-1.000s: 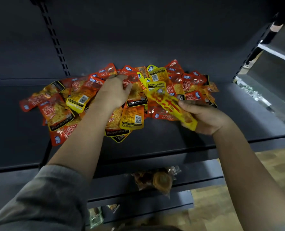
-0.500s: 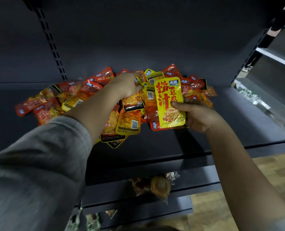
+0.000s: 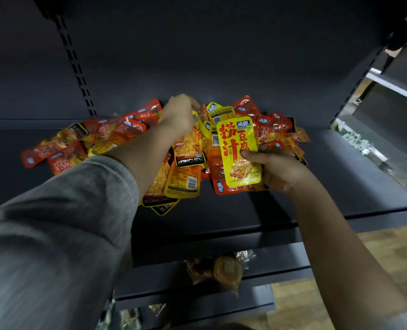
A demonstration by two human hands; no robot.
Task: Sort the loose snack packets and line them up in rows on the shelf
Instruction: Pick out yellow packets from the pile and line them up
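The right hand (image 3: 277, 169) now holds the yellow packet (image 3: 239, 151) upright, face-on, one sorted. The left hand (image 3: 180, 113) has reached further back into the pile (image 3: 116, 136), probably pinching another packet

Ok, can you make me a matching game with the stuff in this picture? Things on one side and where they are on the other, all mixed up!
Things:
1. yellow packet
2. left hand
3. pile of packets
4. wrapped brown snacks

Places:
A. on a lower shelf
B. spread across the dark shelf
C. held upright in the right hand
D. reaching into the back of the pile

Pairs: 1-C, 2-D, 3-B, 4-A
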